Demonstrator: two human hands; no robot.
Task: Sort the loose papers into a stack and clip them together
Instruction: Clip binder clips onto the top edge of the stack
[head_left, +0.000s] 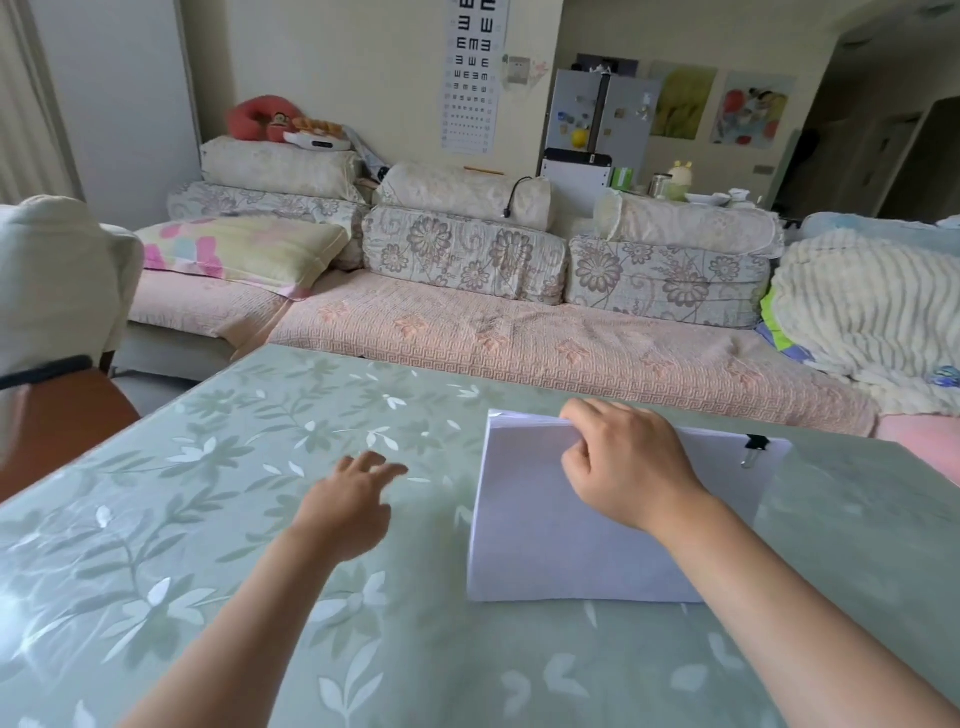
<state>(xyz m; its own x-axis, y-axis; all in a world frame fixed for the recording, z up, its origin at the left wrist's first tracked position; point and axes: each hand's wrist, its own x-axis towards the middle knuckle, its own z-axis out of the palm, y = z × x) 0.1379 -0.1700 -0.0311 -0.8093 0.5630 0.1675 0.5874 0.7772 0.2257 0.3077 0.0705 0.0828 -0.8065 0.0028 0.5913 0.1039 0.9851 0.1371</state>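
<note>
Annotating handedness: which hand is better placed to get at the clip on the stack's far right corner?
Right, probably. The right hand pinches the far edge of the paper stack, nearer the binder clip. The left hand hovers open over the table, left of the stack.

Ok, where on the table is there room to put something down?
The widest bare patch of the table is left of the left hand, toward the orange chair. Another lies nearest you, just below the paper stack. Crowded: the far right, where the right hand grips the stack that carries the binder clip.
</note>
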